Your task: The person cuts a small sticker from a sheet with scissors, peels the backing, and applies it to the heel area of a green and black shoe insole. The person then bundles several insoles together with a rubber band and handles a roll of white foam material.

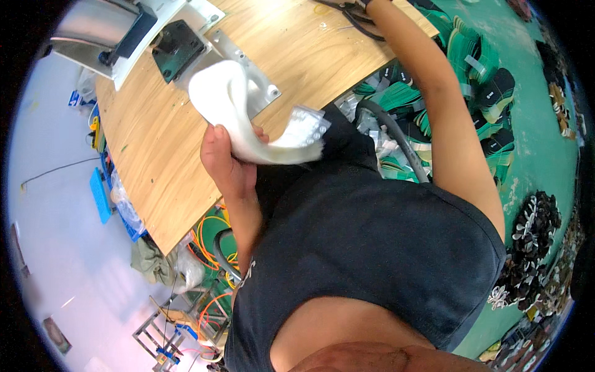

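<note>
My left hand point(228, 158) grips white insoles point(217, 93), with the thumb on the near face and fingertips showing behind. They bend in a curve. The rounded end stands up over the metal plate, and the other end points right, near my black shirt. Clear plastic with pale markings point(308, 124) covers that right end. My right forearm point(427, 62) stretches forward past the table's right side. Its hand lies beyond the upper edge of the picture, close to some dark straps point(362, 22) on the tabletop.
A machine with a metal cylinder point(93, 25), a black block point(176, 49) and a metal plate point(263, 90) stands on the wooden table point(167, 161). Bundled green and black insoles point(471, 56) lie on the green floor at right. Orange cables point(201, 239) hang below the table's left end.
</note>
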The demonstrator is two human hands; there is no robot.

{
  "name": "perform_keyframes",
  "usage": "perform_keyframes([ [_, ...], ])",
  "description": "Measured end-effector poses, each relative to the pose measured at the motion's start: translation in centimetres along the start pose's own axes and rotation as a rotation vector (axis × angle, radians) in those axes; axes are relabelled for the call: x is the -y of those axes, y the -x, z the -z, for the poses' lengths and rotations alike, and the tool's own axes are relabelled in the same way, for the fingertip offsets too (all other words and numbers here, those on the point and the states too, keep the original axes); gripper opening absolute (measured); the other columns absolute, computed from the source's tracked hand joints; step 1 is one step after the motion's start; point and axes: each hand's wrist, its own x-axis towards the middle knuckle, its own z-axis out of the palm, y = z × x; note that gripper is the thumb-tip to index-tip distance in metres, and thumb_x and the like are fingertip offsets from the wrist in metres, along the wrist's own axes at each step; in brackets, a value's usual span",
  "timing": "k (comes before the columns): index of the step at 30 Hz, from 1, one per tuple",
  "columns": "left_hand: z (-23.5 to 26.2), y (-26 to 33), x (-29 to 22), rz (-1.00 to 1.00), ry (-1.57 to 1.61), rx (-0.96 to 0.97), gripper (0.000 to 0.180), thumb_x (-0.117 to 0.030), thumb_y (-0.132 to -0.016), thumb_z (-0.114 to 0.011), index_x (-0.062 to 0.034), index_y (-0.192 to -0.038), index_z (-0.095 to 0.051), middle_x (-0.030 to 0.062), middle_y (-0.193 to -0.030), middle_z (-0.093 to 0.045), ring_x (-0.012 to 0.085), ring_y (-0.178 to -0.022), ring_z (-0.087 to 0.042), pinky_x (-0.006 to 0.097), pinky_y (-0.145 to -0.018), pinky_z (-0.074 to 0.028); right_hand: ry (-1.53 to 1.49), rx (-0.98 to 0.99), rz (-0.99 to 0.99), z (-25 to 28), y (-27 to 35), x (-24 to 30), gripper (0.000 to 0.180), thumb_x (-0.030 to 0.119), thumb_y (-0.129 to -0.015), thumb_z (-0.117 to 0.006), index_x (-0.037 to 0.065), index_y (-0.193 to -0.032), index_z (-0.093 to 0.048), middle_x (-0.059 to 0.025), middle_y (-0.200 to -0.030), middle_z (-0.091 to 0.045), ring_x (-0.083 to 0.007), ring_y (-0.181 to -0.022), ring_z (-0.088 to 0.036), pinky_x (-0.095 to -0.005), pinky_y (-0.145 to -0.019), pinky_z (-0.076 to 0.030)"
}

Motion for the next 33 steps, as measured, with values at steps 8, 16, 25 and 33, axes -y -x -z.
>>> perform_keyframes([
  [8, 1.5, -1.4, -0.7, -0.196, 0.230, 0.025, 0.030, -0.026, -0.099, -0.043, 0.0025, -0.106, -0.050, 0.0194, -0.084, -0.061, 0.0260, -0.072, -0.061, 0.038, -0.066, -0.052, -1.026, 0.350, -0.018, 7.6, 10.3, 20.6, 0.041, 0.025, -0.088, -0.064, -0.001, -0.118, -0.055, -0.0058, -0.087, -0.065, -0.0131, -0.073, -0.062, -0.0284, -0.061, -0.051],
  [16, -0.4, -1.9, -1.4, -0.231, 0.108, 0.032, 0.036, -0.030, -0.099, -0.043, 0.0028, -0.111, -0.050, 0.0186, -0.090, -0.064, 0.0266, -0.073, -0.063, 0.039, -0.067, -0.054, -1.326, 0.307, 0.062, 9.8, 15.1, 27.7, 0.028, 0.023, -0.089, -0.059, -0.001, -0.102, -0.062, -0.0075, -0.088, -0.061, -0.0128, -0.079, -0.060, -0.0274, -0.074, -0.050],
  [25, -1.8, -1.3, -1.2, -0.321, 0.057, 0.093, 0.038, -0.024, -0.098, -0.046, 0.0074, -0.118, -0.046, 0.0239, -0.095, -0.062, 0.0304, -0.081, -0.065, 0.042, -0.073, -0.056, -1.477, 0.447, 0.016, 8.6, 15.2, 28.5, 0.033, 0.029, -0.085, -0.053, -0.002, -0.079, -0.063, -0.0031, -0.065, -0.055, -0.0088, -0.051, -0.051, -0.0251, -0.048, -0.042],
  [33, -2.2, -1.4, -1.3, -0.382, 0.047, 0.284, 0.039, -0.019, -0.097, -0.046, 0.0075, -0.124, -0.042, 0.0272, -0.106, -0.059, 0.0326, -0.089, -0.064, 0.044, -0.080, -0.056, -1.221, 0.470, 0.254, 11.1, 14.4, 27.6, 0.023, 0.019, -0.083, -0.051, -0.001, -0.084, -0.062, -0.0119, -0.074, -0.061, -0.0217, -0.066, -0.058, -0.0331, -0.062, -0.047],
])
